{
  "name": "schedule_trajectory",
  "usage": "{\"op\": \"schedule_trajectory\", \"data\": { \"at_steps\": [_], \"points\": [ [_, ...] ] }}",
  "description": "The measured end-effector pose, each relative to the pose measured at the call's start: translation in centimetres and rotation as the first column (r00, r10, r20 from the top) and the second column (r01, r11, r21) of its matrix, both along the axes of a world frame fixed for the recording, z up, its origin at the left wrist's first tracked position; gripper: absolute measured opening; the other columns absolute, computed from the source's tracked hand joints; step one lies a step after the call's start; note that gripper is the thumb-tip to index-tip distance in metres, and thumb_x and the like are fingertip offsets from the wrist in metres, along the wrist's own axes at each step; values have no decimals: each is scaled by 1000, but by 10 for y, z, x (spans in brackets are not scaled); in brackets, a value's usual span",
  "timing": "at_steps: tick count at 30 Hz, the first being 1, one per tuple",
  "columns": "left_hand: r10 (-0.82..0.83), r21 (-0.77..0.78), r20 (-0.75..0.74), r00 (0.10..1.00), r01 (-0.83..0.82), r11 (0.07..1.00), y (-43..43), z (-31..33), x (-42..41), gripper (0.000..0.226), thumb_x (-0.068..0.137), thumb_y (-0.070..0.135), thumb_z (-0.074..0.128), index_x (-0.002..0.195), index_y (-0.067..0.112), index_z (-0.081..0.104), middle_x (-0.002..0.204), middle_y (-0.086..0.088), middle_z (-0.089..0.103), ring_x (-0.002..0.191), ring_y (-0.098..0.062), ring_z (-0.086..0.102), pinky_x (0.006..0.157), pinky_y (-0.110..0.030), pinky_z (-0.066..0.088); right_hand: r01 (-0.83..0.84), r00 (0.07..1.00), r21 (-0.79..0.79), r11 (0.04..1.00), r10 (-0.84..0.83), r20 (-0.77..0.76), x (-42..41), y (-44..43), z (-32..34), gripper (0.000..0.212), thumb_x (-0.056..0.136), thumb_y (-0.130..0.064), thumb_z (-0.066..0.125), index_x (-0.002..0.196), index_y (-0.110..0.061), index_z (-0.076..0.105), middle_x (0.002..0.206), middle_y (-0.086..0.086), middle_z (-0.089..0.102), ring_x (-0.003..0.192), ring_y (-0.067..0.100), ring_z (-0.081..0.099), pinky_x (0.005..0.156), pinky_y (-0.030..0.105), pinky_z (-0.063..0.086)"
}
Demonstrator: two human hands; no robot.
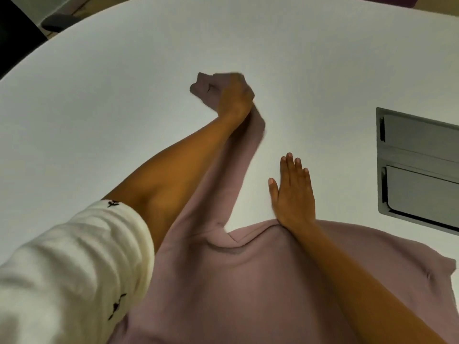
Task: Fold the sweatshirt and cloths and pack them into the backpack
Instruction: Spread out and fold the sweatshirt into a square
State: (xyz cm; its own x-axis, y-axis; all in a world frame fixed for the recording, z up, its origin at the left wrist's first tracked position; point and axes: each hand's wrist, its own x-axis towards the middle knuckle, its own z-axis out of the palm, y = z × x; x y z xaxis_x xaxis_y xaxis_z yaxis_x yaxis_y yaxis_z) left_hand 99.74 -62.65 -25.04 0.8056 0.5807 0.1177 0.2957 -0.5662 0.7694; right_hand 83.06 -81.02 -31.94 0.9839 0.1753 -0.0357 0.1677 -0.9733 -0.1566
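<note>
The left hand (236, 95) was clenched around the cuff end of one sleeve of the mauve sweatshirt (248, 281), its grip pulling that sleeve out straight toward the far side of the desk (124, 95). The right hand (293, 194) lay flat with fingers spread together, holding nothing, palm down on the white surface and its heel touching the sweatshirt's far edge. The garment's body lay spread at the near edge. A grey recessed panel (419, 170) sat in the desk at right; a dark chair (59, 22) stood beyond, far left
</note>
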Motion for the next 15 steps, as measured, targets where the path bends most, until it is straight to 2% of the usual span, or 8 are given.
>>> {"op": "schedule_trajectory", "data": {
  "at_steps": [1,3,5,7,8,10,13,15],
  "points": [
    [-153,-168,5,988,152,974,2,9,0,25,90,17,53,114,12,58,109,-6,58,102,-19,55,92,-22,42,-1,1000,5,1000,1,2,0,0,0,76,91,-53,-3,154,-11,4,161,6,1,149,21,-1,121,36,2],
    [-265,-485,288,920,379,788,9,23,-12,24,87,13,56,111,13,51,106,-6,62,100,-20,62,93,-37,51,-3,1000,17,1000,3,4,-1,0,0,77,90,-53,-4,154,-11,6,161,6,2,149,21,0,121,36,1],
    [-171,-542,376,911,366,757,22,29,-16,28,85,19,60,111,16,49,111,-7,63,101,-22,64,93,-41,52,-3,1000,22,1000,3,9,-1,0,-1,76,91,-52,-2,154,-10,7,161,6,3,149,21,1,121,36,1],
    [-92,-530,234,968,206,822,34,19,-21,41,88,22,60,124,17,43,123,-3,59,104,-19,62,92,-33,52,1,1000,14,1000,-2,10,-2,0,0,76,91,-51,-2,154,-10,8,161,6,3,149,21,1,121,36,2],
    [-83,-421,124,989,129,898,39,12,-25,50,89,25,61,133,16,37,131,-2,54,108,-17,59,93,-29,49,4,1000,11,1000,-4,10,-2,0,1,76,91,-52,-3,154,-10,7,161,6,3,149,21,1,121,36,1],
    [-168,-81,22,986,169,982,46,-3,-42,66,90,34,60,144,12,29,146,-4,42,124,-19,49,105,-31,39,4,1000,12,1000,-5,5,-1,1,2,77,90,-52,-4,154,-11,6,161,5,2,149,20,0,121,36,1],
    [-406,320,-28,913,393,862,38,-27,-66,60,95,35,46,148,11,30,153,-7,34,141,-24,31,118,-41,20,3,1000,22,1000,-4,6,0,0,1,76,91,-53,-3,154,-12,5,162,4,1,149,19,-1,121,35,0],
    [-488,433,-149,860,500,750,24,-44,-84,56,99,37,35,149,13,29,156,-6,28,145,-23,22,119,-43,11,8,1000,37,999,-8,6,-1,0,0,72,94,-52,3,154,-13,6,162,3,2,149,19,-1,120,34,-1]
  ]
}}
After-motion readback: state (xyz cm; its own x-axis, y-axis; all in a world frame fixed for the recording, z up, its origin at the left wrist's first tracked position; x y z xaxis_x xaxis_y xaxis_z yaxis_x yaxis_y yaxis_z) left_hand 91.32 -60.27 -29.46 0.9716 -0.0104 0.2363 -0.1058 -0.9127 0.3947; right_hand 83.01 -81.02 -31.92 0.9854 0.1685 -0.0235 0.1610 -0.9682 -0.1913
